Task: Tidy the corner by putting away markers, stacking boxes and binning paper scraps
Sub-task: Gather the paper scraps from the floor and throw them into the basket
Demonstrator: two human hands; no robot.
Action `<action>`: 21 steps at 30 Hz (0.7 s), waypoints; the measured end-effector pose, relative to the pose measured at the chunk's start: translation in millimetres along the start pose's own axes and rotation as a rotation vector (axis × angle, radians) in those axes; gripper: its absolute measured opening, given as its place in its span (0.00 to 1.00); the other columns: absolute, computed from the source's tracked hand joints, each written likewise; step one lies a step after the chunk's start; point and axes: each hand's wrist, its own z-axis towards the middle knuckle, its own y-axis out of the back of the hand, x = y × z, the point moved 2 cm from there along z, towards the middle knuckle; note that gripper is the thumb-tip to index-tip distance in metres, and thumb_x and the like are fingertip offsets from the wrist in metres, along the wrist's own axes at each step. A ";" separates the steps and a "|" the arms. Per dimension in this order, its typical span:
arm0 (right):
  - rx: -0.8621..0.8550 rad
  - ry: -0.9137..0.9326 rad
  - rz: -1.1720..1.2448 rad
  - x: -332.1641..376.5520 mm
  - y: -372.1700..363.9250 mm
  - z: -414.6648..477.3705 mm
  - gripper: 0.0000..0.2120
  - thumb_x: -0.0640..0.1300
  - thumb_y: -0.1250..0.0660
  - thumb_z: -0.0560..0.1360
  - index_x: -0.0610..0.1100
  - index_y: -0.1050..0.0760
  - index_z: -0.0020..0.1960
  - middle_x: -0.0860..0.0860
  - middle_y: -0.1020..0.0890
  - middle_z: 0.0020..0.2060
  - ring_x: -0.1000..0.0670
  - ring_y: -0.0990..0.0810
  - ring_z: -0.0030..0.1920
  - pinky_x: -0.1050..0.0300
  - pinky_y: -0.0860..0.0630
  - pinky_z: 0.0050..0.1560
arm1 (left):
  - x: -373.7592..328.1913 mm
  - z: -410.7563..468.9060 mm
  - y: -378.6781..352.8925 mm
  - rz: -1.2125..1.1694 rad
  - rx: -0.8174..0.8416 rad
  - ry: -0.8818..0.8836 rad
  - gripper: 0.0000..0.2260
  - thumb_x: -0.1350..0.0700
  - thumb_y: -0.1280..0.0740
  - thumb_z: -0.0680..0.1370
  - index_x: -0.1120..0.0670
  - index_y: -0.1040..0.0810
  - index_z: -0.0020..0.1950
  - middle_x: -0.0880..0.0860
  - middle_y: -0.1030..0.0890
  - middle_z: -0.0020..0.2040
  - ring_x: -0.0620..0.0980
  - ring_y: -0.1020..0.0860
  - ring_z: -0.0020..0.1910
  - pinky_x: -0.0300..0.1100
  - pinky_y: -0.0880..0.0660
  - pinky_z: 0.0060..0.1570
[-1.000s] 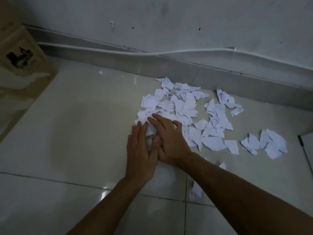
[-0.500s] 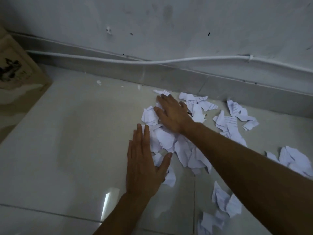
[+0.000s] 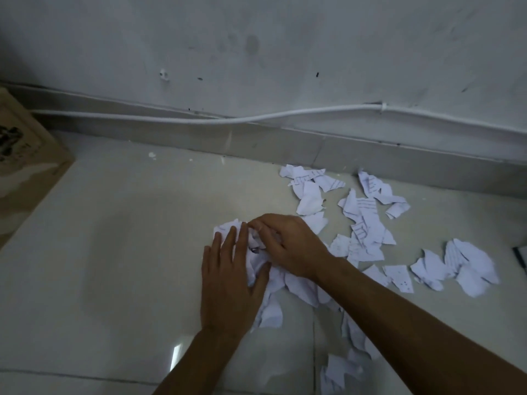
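Observation:
Torn white paper scraps [image 3: 362, 223], some with handwriting, lie scattered over the pale tiled floor near the skirting. A bunched heap of scraps [image 3: 258, 252] sits between my two hands. My left hand [image 3: 231, 280] lies flat, fingers together, pressed against the heap's left side. My right hand [image 3: 291, 246] is cupped over the heap's right side, its fingers curled onto the paper. More scraps [image 3: 467, 266] lie at the right, and others [image 3: 339, 372] sit under my right forearm.
A brown cardboard box [image 3: 25, 166] with dark print stands at the left edge. A white cable [image 3: 256, 118] runs along the wall above the skirting. A dark object [image 3: 520, 256] shows at the right edge. Bare floor tile [image 3: 114, 252] lies to the left.
My right hand pulled back from the far scraps toward my left hand, dragging paper into a bunched heap between both hands. The left hand stayed flat on the floor.

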 end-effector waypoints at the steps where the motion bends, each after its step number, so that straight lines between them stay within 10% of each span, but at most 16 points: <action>1: -0.074 0.026 -0.036 -3.5 7.5 3.7 0.17 0.44 0.43 0.81 0.36 0.18 0.54 0.43 0.14 0.48 0.47 0.17 0.45 0.59 0.23 0.52 | 0.8 -0.7 -0.7 0.027 0.000 -0.005 0.30 0.37 0.46 0.79 0.52 0.37 0.77 0.55 0.35 0.77 0.57 0.39 0.76 0.59 0.41 0.73; 4: -0.216 -0.105 -0.204 -35.4 26.5 20.8 0.15 0.46 0.40 0.81 0.39 0.21 0.60 0.43 0.17 0.55 0.46 0.20 0.56 0.46 0.25 0.60 | 1.9 -0.6 -1.6 0.090 0.020 -0.002 0.30 0.35 0.50 0.79 0.49 0.34 0.76 0.54 0.33 0.76 0.57 0.38 0.75 0.57 0.41 0.74; 9: 0.152 -0.578 -0.344 -80.9 39.8 38.5 0.28 0.59 0.48 0.83 0.47 0.43 0.79 0.46 0.44 0.80 0.45 0.49 0.80 0.39 0.50 0.77 | -0.7 0.9 0.8 0.073 0.015 0.000 0.31 0.33 0.53 0.79 0.48 0.34 0.76 0.52 0.34 0.76 0.56 0.40 0.77 0.56 0.44 0.75; 16: 0.228 -0.293 -0.143 -31.7 10.1 3.2 0.31 0.64 0.51 0.78 0.51 0.31 0.74 0.52 0.32 0.75 0.52 0.41 0.77 0.45 0.50 0.77 | 2.3 0.5 -4.3 0.083 0.021 -0.003 0.33 0.34 0.53 0.80 0.52 0.42 0.79 0.54 0.39 0.79 0.56 0.43 0.78 0.54 0.47 0.75; 21: 0.321 -0.084 -0.072 -8.9 6.6 -31.6 0.35 0.67 0.40 0.76 0.53 0.41 0.78 0.56 0.37 0.77 0.55 0.43 0.77 0.44 0.49 0.78 | 4.7 1.2 -3.6 0.030 0.009 -0.025 0.34 0.34 0.56 0.80 0.55 0.37 0.77 0.55 0.36 0.77 0.57 0.40 0.77 0.56 0.44 0.74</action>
